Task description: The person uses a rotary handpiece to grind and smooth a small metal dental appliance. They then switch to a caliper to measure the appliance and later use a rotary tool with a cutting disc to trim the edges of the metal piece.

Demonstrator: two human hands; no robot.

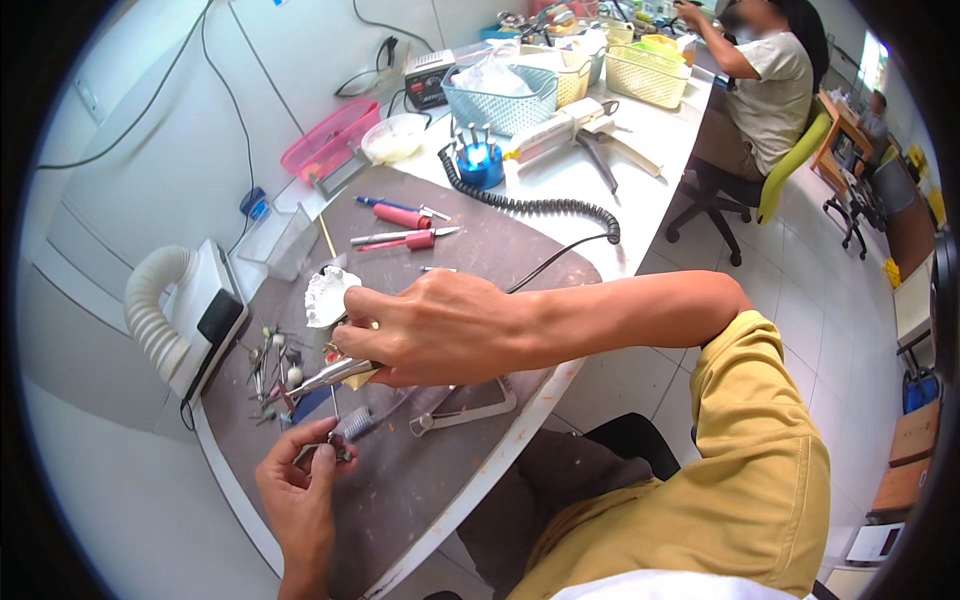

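My left hand, near the table's front left edge, pinches a small dark metal piece. A brush with grey bristles is right beside those fingertips. Palm down, my right hand reaches across from the right with curled fingers. A silver tapered tool juts left from beneath it, apparently in its grip; the palm hides the rest. By its knuckles lies a white plaster dental cast; I cannot tell whether they touch. A tan piece shows under the hand.
Several small rotary bits lie left of my hands. A caliper rests to the right; a knife and red-handled tools lie beyond. Farther back are a lit blue device with a coiled cord, baskets, and a seated person.
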